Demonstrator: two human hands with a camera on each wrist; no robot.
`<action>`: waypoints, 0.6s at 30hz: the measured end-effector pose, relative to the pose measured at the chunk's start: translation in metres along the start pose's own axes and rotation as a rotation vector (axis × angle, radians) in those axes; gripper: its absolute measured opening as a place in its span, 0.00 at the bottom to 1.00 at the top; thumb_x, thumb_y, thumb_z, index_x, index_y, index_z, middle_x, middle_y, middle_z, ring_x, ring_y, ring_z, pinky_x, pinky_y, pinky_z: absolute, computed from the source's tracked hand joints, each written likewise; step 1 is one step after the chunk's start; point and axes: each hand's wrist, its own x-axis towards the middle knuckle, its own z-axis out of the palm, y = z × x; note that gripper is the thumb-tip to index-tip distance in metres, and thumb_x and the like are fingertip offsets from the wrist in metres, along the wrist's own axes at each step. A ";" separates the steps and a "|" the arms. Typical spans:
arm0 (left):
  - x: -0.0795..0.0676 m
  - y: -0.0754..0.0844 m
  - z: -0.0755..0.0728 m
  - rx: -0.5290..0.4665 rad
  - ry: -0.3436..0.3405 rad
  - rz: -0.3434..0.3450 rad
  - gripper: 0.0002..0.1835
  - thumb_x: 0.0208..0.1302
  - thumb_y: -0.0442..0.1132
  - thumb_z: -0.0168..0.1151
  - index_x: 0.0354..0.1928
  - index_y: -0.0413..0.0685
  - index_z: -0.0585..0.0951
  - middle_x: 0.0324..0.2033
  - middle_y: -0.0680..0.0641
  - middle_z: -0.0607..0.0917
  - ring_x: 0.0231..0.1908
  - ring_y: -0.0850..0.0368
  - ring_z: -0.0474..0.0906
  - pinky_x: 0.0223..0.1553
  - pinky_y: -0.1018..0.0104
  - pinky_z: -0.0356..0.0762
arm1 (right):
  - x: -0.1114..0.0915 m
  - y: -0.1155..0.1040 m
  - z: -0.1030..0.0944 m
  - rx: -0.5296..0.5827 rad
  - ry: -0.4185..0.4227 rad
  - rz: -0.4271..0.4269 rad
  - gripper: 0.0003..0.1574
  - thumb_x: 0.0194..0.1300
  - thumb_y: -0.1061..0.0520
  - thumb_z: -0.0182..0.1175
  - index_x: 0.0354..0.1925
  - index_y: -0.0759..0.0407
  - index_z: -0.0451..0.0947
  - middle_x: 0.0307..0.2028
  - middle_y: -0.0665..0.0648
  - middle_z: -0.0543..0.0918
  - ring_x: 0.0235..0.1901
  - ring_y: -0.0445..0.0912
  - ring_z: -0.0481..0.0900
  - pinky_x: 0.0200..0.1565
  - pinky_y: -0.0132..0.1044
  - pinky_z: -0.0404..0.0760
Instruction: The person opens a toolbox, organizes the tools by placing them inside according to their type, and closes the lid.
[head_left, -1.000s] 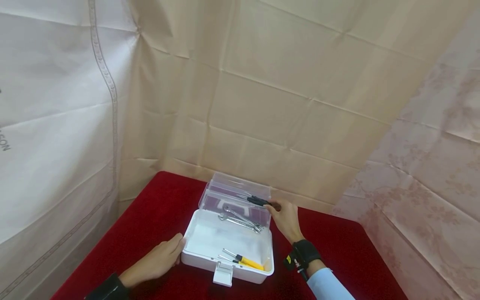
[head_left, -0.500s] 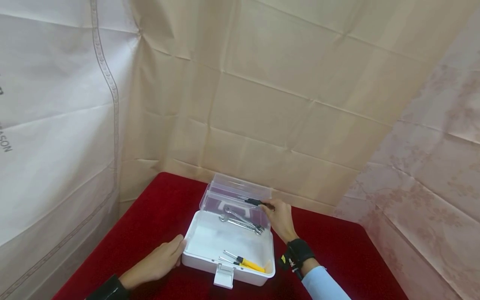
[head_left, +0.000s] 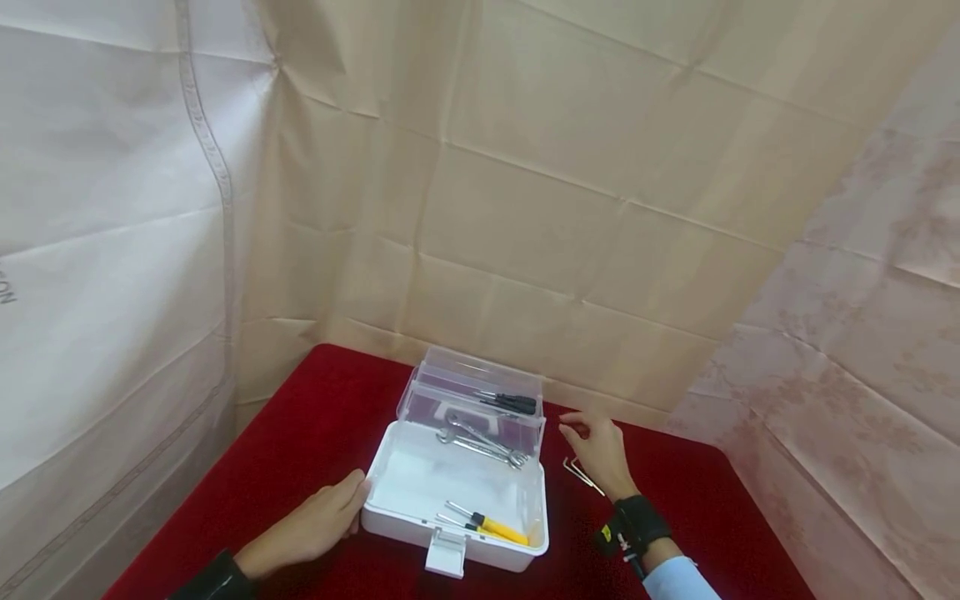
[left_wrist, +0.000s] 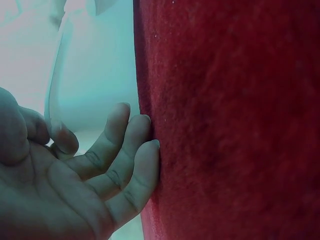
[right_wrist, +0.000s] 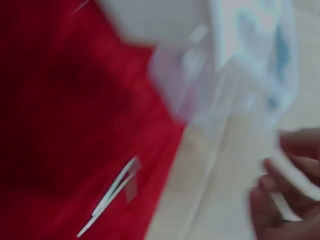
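Observation:
An opened white toolbox (head_left: 420,475) stands on the table with its clear lid (head_left: 480,367) tipped back. My left hand (head_left: 330,512) holds its left wall, thumb and index finger at the rim and the other fingers (left_wrist: 145,165) along the outside. My right hand (head_left: 596,450) hangs beside the lid, fingers loosely bent around nothing. Black-handled screwdrivers (head_left: 517,403) lie in the lid's compartment. Wrenches (head_left: 483,446) lie across the clear tray, and yellow-handled screwdrivers (head_left: 502,529) rest inside the box's front. Below my right hand lie L-shaped hex keys (right_wrist: 112,192).
A red cloth (head_left: 300,433) covers the table. Beige sheeting (head_left: 525,250) rises right behind the lid, with pale sheets on both sides. The toolbox's white latch (head_left: 446,552) hangs down in front.
My right hand has let go of a black-handled screwdriver in the lid compartment and moved right and toward me, uncovering the hex keys. The left hand stays at the toolbox.

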 end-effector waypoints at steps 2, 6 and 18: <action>-0.001 0.000 0.000 0.006 0.003 -0.001 0.14 0.79 0.50 0.41 0.39 0.50 0.68 0.23 0.50 0.76 0.22 0.57 0.70 0.24 0.66 0.70 | -0.012 0.022 -0.006 -0.051 -0.110 0.073 0.16 0.60 0.55 0.68 0.47 0.58 0.84 0.41 0.56 0.84 0.35 0.47 0.77 0.38 0.42 0.77; -0.002 0.000 -0.001 0.022 0.017 0.020 0.13 0.79 0.49 0.41 0.39 0.50 0.67 0.22 0.50 0.75 0.22 0.57 0.70 0.24 0.65 0.70 | -0.040 0.065 -0.015 -0.121 -0.325 0.218 0.24 0.55 0.51 0.72 0.47 0.61 0.82 0.38 0.57 0.82 0.37 0.49 0.77 0.38 0.45 0.75; -0.001 0.002 -0.001 0.007 -0.001 -0.007 0.12 0.79 0.48 0.41 0.40 0.49 0.68 0.23 0.50 0.75 0.22 0.56 0.70 0.24 0.66 0.69 | -0.057 0.096 -0.018 -0.144 -0.360 0.277 0.17 0.57 0.45 0.69 0.32 0.57 0.78 0.26 0.49 0.77 0.28 0.43 0.72 0.31 0.39 0.71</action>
